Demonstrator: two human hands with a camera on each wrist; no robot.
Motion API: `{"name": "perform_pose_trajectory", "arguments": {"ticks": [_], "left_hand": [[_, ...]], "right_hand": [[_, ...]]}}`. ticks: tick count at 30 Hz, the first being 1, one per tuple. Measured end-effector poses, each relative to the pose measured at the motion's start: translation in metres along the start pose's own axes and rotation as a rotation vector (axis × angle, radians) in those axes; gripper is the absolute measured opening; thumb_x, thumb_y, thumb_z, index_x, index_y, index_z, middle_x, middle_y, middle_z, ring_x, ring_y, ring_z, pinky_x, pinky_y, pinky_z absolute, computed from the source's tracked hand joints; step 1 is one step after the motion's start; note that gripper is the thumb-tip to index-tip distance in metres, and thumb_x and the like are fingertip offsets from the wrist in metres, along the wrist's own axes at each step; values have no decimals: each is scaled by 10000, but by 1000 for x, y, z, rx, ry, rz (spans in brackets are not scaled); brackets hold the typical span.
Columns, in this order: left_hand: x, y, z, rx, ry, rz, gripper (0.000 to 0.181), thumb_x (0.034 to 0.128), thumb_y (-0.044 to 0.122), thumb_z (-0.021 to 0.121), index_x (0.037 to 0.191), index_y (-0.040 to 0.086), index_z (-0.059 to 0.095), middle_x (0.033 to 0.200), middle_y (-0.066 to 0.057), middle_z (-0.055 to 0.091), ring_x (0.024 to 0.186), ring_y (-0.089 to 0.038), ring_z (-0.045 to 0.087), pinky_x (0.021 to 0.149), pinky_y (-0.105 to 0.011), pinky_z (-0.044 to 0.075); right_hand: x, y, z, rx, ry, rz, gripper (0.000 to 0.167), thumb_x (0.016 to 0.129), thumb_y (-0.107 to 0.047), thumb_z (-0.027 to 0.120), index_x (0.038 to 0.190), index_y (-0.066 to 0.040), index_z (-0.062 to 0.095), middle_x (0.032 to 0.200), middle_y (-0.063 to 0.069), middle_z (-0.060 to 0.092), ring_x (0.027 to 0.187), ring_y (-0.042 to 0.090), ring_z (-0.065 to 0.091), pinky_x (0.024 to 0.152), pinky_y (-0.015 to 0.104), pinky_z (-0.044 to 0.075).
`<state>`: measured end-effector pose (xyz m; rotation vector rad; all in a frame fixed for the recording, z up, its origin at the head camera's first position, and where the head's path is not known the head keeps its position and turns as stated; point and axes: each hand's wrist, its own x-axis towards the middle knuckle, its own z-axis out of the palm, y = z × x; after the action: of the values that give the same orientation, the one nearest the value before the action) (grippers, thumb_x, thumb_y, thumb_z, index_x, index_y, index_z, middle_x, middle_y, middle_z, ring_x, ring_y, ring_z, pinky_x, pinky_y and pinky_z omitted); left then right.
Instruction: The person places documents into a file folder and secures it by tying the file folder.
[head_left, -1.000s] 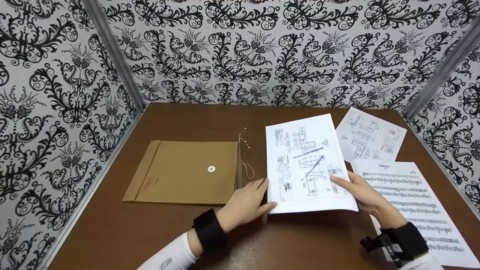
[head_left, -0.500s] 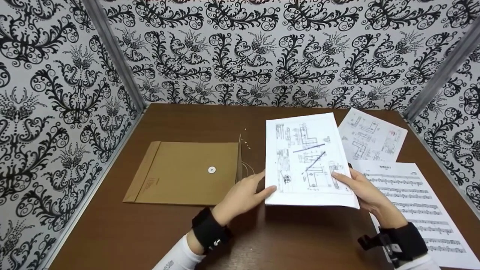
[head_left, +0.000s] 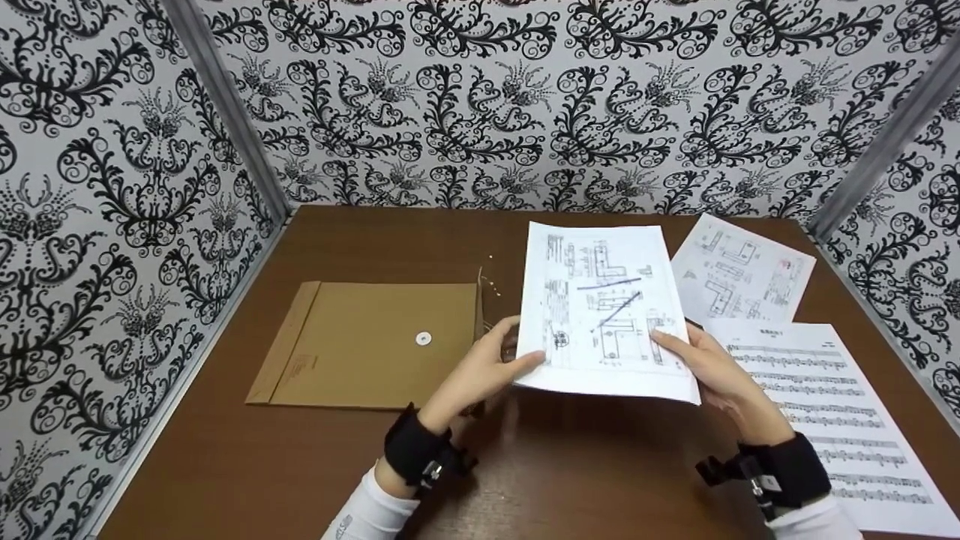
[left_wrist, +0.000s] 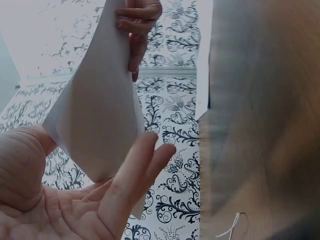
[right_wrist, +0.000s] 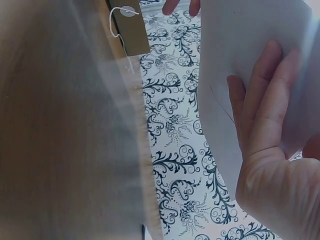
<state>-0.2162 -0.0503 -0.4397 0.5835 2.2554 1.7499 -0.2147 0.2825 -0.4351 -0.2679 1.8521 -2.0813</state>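
Observation:
A stack of white paper sheets (head_left: 570,371), with a printed technical drawing and two dark pen strokes on top, is held tilted above the table. My left hand (head_left: 480,375) holds its left edge, thumb on the top face and fingers behind. My right hand (head_left: 716,371) grips the right edge, thumb on top. In the right wrist view, the fingers of my right hand (right_wrist: 265,110) lie spread against the back of the sheets (right_wrist: 220,50). The left wrist view shows my left hand (left_wrist: 75,200) around the near corner of the sheets (left_wrist: 100,100).
A brown paper envelope (head_left: 375,345) with a white button and string lies on the table (head_left: 585,472), left of the sheets. To the right lie another drawing sheet (head_left: 739,274) and a music sheet (head_left: 847,412). Patterned walls (head_left: 487,112) enclose the back and sides.
The stack has been raised slightly and shifted a little left, tilting toward me. My left hand has moved up along its left edge, with the fingers now behind it.

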Motion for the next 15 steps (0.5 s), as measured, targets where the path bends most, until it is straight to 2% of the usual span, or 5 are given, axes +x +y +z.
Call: {"name": "perform_pose_trajectory", "arguments": {"ticks": [2,5,12,15], "left_hand": [[1,-2,-1,-77,-27,-3,628,999,157,658,1531,13,357,1346,-259,640,1191,-335,696,897,-329,622],[2,-2,-4,-133,-50,-13,647,1003,98,631,1556,19,305,1324,-291,638,1103,-307,728,839,-292,621],[3,-3,-7,-147,-52,-21,637,1016,20,551,1571,-4,238,1274,-355,627,961,-215,722,789,-298,626],[4,-4,-7,-141,-41,-12,629,1020,4,522,1568,-22,215,1276,-370,610,969,-226,710,785,-309,627]], "right_hand": [[2,0,2,-21,3,-5,226,1091,-195,475,1301,-233,547,1036,-28,786,865,135,786,718,292,640],[4,2,3,-60,10,-9,251,1091,-210,477,1339,-211,519,1036,-41,784,860,134,787,713,291,640],[8,3,14,-115,69,6,449,1083,-218,501,1460,-1,389,1002,-65,777,840,115,777,699,265,633],[10,4,16,-124,78,13,472,1084,-222,498,1473,14,373,996,-72,775,837,109,774,698,260,630]]}}
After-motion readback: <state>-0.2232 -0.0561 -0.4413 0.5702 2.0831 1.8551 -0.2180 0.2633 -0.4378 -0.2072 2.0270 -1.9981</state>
